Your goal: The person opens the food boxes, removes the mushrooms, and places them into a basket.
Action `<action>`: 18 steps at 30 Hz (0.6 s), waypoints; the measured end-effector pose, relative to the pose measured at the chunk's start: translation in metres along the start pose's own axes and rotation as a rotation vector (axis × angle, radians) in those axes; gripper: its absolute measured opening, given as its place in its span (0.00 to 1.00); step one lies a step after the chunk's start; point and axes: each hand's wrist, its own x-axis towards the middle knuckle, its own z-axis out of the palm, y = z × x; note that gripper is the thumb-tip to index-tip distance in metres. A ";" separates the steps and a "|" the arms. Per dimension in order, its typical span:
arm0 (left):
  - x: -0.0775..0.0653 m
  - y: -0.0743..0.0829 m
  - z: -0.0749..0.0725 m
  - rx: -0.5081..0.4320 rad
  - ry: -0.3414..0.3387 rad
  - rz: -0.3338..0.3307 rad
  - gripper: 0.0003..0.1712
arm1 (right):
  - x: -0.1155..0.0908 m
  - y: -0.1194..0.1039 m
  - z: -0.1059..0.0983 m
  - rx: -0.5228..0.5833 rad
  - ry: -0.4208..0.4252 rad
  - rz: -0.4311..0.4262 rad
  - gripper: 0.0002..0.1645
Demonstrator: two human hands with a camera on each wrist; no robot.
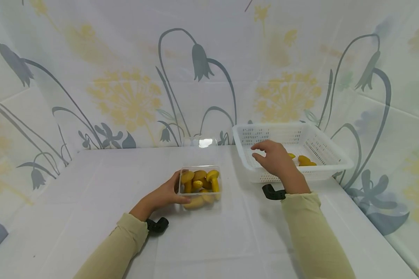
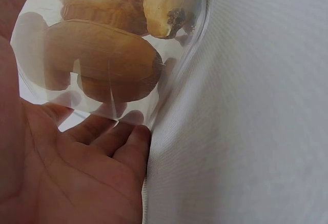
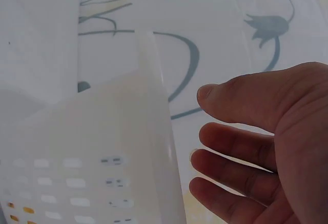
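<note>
One clear plastic box stood near the middle of the white table, with one clear lid raised at its 12 o'clock side. At least five mushrooms filled it; overlap hid the exact count. At least two more mushrooms lay in the one white perforated basket, at the box's 2 o'clock.

The boxed mushrooms were ochre-yellow, with rounded, smooth caps and thick stems. Through the box wall, the left wrist view showed one broad oval cap in tan-brown, a ribbed piece behind it and a paler stem with a dark, rough tip.

There were two hands. The left hand gripped the box from its 9 o'clock side, thumb in front and fingers behind. The right hand hung over the basket's 8 o'clock side, fingers parted from the thumb and loosely bent.
</note>
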 end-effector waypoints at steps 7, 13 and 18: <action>-0.001 0.001 0.000 0.004 0.004 -0.014 0.63 | 0.003 -0.012 0.008 -0.022 0.005 -0.048 0.18; -0.001 0.000 0.000 -0.006 0.003 0.001 0.62 | 0.001 -0.025 0.014 -0.032 -0.016 -0.070 0.17; 0.000 0.000 0.000 0.000 0.002 0.002 0.61 | 0.000 -0.033 0.019 -0.043 -0.009 -0.130 0.15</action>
